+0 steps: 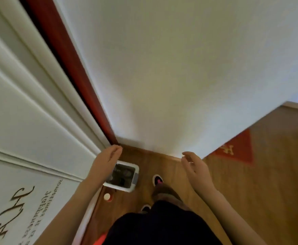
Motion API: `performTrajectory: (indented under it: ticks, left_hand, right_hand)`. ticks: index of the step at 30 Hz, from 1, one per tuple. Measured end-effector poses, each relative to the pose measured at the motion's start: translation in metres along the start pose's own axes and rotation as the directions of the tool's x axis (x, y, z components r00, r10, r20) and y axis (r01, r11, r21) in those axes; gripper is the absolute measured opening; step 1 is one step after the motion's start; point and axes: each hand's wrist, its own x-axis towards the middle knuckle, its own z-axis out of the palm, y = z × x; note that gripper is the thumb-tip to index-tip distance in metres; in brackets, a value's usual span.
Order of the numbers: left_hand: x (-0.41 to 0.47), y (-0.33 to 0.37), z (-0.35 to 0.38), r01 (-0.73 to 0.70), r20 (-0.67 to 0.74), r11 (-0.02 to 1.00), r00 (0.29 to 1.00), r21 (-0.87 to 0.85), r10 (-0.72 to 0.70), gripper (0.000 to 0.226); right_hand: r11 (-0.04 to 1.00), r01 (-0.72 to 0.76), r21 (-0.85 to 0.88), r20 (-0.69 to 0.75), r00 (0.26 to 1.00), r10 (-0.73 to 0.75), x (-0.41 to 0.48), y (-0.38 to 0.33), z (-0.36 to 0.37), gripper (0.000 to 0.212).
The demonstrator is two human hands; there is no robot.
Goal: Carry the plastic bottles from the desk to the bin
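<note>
A small white bin [135,171] stands on the wooden floor in the corner by the door, its top uncovered. Several clear plastic bottles [123,174] lie inside it, dim and blurred. My left hand [104,160] hovers above the bin's left side, palm turned inward, fingers apart and holding nothing. My right hand [195,167] is raised to the right of the bin, well apart from it, fingers spread and holding nothing. The desk is out of view.
A white panelled door [26,112] with dark lettering fills the left, a white wall [171,68] ahead. A small red and white round object [107,197] lies on the floor just before the bin. My shoes [158,180] stand right of the bin. A red mat [236,151] lies at right.
</note>
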Motion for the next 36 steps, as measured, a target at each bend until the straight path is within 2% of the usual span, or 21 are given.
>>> performTrajectory:
  ticks: [2, 5, 8, 11, 14, 19, 21, 24, 28, 36]
  left_hand:
    - [0.002, 0.013, 0.023, -0.131, 0.101, 0.990, 0.987, 0.055, 0.125, 0.017]
    - [-0.004, 0.029, 0.069, -0.226, 0.293, 0.973, 0.934, 0.035, 0.206, 0.016]
    - [-0.023, 0.048, 0.123, -0.302, 0.490, 0.952, 0.837, 0.040, 0.245, 0.020]
    - [-0.047, 0.068, 0.172, -0.333, 0.631, 0.941, 0.744, 0.064, 0.221, 0.024]
    - [-0.066, 0.092, 0.216, -0.417, 0.762, 0.907, 0.606, 0.058, 0.230, 0.015]
    - [-0.088, 0.151, 0.302, -0.519, 0.886, 0.854, 0.412, 0.037, 0.212, 0.018]
    - [-0.100, 0.177, 0.346, -0.536, 0.910, 0.843, 0.368, 0.038, 0.193, 0.018]
    - [-0.119, 0.207, 0.405, -0.565, 0.923, 0.825, 0.327, 0.017, 0.205, 0.021]
    - [-0.143, 0.252, 0.470, -0.557, 0.924, 0.829, 0.342, 0.052, 0.172, 0.022]
    - [-0.105, 0.334, 0.549, -0.476, 0.829, 0.864, 0.541, 0.164, 0.140, 0.015]
  right_hand:
    - [0.997, -0.073, 0.036, -0.095, 0.993, 0.076, -0.041, 0.020, -0.014, 0.023]
    - [0.967, -0.235, 0.094, -0.238, 0.938, 0.251, -0.107, 0.054, -0.026, 0.023]
    - [0.903, -0.384, 0.195, -0.337, 0.838, 0.429, -0.170, 0.088, -0.035, 0.020]
    - [0.831, -0.484, 0.274, -0.379, 0.740, 0.556, -0.223, 0.110, -0.045, 0.014]
    - [0.730, -0.567, 0.382, -0.383, 0.622, 0.684, -0.264, 0.133, -0.060, 0.008]
    - [0.610, -0.608, 0.507, -0.425, 0.439, 0.791, -0.318, 0.183, -0.089, 0.006]
    - [0.566, -0.610, 0.554, -0.423, 0.380, 0.823, -0.335, 0.212, -0.106, 0.011]
    - [0.523, -0.604, 0.601, -0.399, 0.340, 0.852, -0.344, 0.255, -0.139, 0.017]
    - [0.533, -0.586, 0.611, -0.412, 0.339, 0.846, -0.333, 0.309, -0.209, 0.016]
    - [0.634, -0.515, 0.577, -0.434, 0.464, 0.772, -0.249, 0.383, -0.364, 0.024]
